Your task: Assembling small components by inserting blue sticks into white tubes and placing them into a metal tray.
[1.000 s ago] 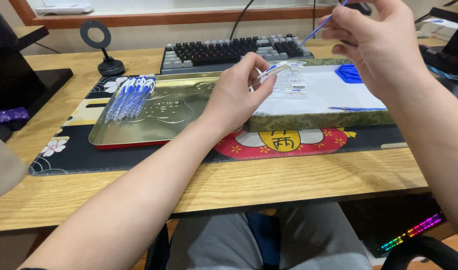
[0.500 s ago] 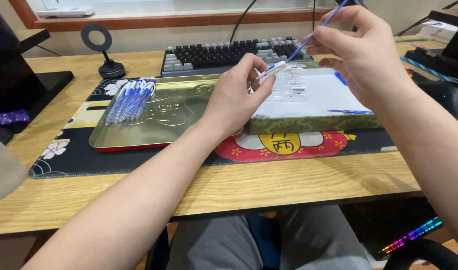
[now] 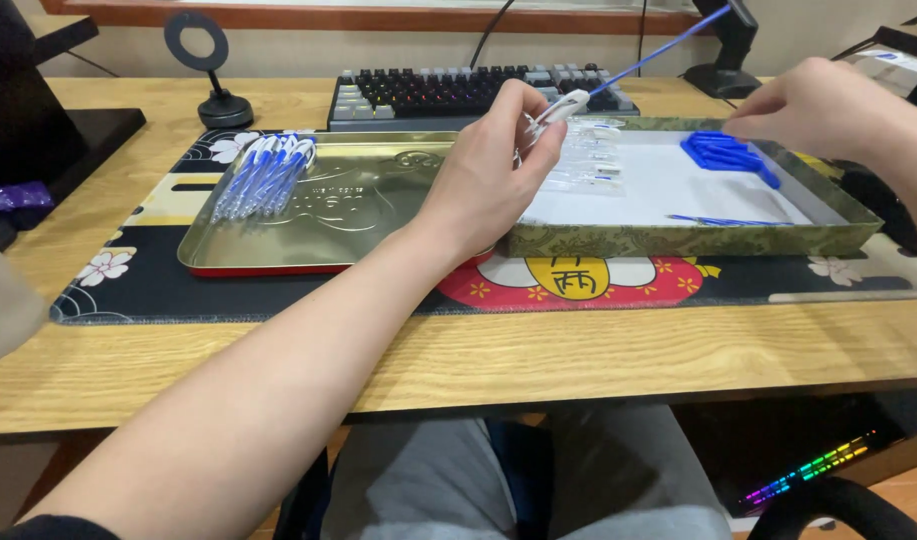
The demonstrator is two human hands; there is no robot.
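1. Pen barrel (image 3: 563, 105), clear and white with a thin blue refill (image 3: 658, 48) sticking out of its far end, is pinched between the thumb and fingertips of the left hand (image 3: 488, 170), above the near-left corner of the patterned box (image 3: 678, 238).
2. Left fingers are closed tight on the barrel.
3. Right hand (image 3: 818, 110) hovers over the far-right part of the box, fingers drawn together just above a pile of blue caps (image 3: 723, 152); whether it grips one cannot be told.
4. Inside the box, clear pen barrels (image 3: 588, 165) lie at the left and loose blue refills (image 3: 723, 220) near the front wall.
5. Left of the box, touching it, sits a gold tin tray (image 3: 348, 215) holding a row of assembled blue pens (image 3: 263, 175).
6. Behind the box stands a keyboard (image 3: 438, 92); both containers rest on a flowered desk mat (image 3: 578, 285).
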